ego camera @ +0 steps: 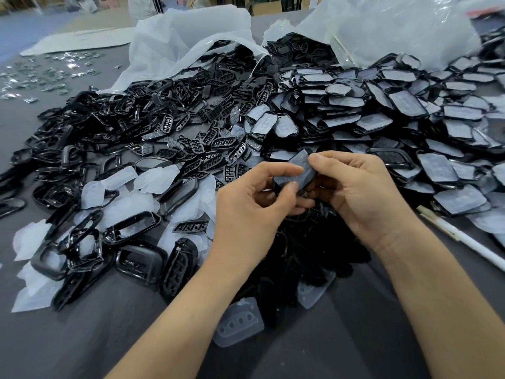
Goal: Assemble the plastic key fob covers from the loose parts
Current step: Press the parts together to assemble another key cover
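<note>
Centrally, left hand (252, 203) and right hand (355, 187) both pinch one key fob cover (296, 170) above the counter (82, 337). Black frames (136, 231) heaped left; covered pieces (410, 110) piled right. White pen (461, 237) beside right wrist.

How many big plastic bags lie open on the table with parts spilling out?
2. The centre bag is at the top middle, behind the black frames. The right-hand bag is at the top right, behind the film-covered pieces. More may sit hidden behind them.

Ahead, heaps of parts (191, 119) block; the near table (109, 337) lies free.
</note>
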Demonstrator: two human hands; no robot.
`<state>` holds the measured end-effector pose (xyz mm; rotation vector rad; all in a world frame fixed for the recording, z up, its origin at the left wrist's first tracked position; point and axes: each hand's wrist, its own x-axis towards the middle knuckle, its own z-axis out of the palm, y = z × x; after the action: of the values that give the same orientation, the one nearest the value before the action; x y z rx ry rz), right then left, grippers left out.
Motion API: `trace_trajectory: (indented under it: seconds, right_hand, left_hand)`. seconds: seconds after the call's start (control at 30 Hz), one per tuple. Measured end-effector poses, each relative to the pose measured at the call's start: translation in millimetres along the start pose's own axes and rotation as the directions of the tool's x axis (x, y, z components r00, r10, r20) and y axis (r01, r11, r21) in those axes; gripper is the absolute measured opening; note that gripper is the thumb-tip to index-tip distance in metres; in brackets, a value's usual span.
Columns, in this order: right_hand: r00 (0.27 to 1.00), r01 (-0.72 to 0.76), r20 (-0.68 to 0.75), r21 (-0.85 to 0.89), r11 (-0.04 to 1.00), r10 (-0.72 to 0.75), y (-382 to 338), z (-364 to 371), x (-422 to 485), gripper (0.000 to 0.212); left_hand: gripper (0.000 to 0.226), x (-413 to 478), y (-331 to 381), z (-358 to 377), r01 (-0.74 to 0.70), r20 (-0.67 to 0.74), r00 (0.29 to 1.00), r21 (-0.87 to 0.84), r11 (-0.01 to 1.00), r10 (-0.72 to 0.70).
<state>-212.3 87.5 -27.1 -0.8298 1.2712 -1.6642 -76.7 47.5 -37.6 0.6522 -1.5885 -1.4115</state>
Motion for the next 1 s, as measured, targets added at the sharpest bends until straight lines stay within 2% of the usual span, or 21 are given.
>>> trace_trajectory:
  seconds: [0.23,0.47,0.63,0.8,1.0]
  right_hand:
    - [0.998,-0.058,0.019,0.049,0.997,0.057,-2.6,-0.9,0.1,0.045]
    - [0.999,-0.011,0.050,-0.013,1.000,0.012,-1.5,0.2,-1.6,0.019]
    - [0.999,-0.035,0.033,0.010,0.999,0.035,-2.3,-0.8,-1.6,0.029]
    - [0.995,-0.078,0.066,0.065,0.995,0.073,-8.7,-0.2,-3.0,0.019]
    - [0.994,-0.080,0.073,0.056,0.995,0.076,-9.0,1.5,-3.9,0.021]
  left_hand:
    - [0.025,-0.4,0.4,-0.5,-0.005,0.005,1.000,0.009,1.000,0.005]
    - [0.020,-1.7,1.1,0.3,-0.015,0.026,1.000,0.039,0.999,0.014]
    - [0.023,-0.1,1.1,-0.3,0.003,-0.003,1.000,-0.002,1.000,-0.003]
    - [0.024,1.4,2.1,-1.9,0.027,-0.031,0.999,-0.049,0.998,-0.029]
    - [0.024,1.2,1.3,-2.6,0.012,-0.030,0.999,-0.025,1.000,-0.012]
